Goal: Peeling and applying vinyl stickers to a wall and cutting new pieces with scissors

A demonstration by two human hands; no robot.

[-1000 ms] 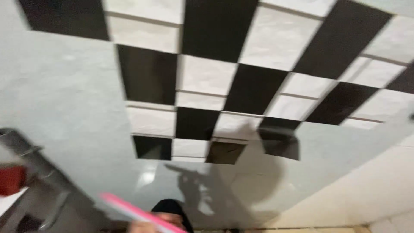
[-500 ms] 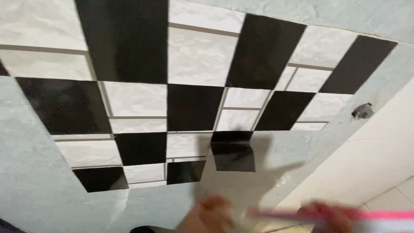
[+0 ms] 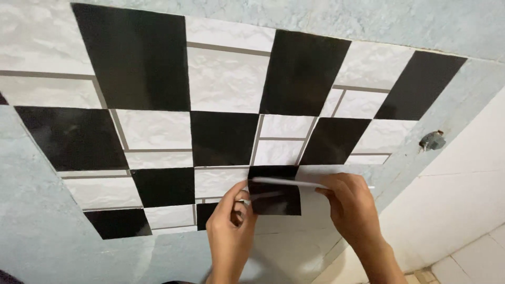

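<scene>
Left hand: the left hand is nearest me, fingers curled and pinching the left edge of the sheet, just below and left of the black sticker tile.
Right hand: the right hand grips the sheet's other end between thumb and bent fingers, to the right of that same black tile.
Sheet: a thin flat piece seen almost edge-on, pale on its visible face, stretched level between the hands and lying across the top of the black tile (a moment ago it was a pink blur low in view, with the hands barely in the picture).
What changed: the hands have come up and steadied against the wall; by my reckoning the work has gone from carrying to lining up at the pattern's lower edge.
Further off: the checker of black and white tiles spreads up and away from the black tile; a small grey wall fitting sits well to its right.
Hard to tell: whether the sheet touches the wall, its far face, and both wrists' ends, cut off by the frame.
</scene>
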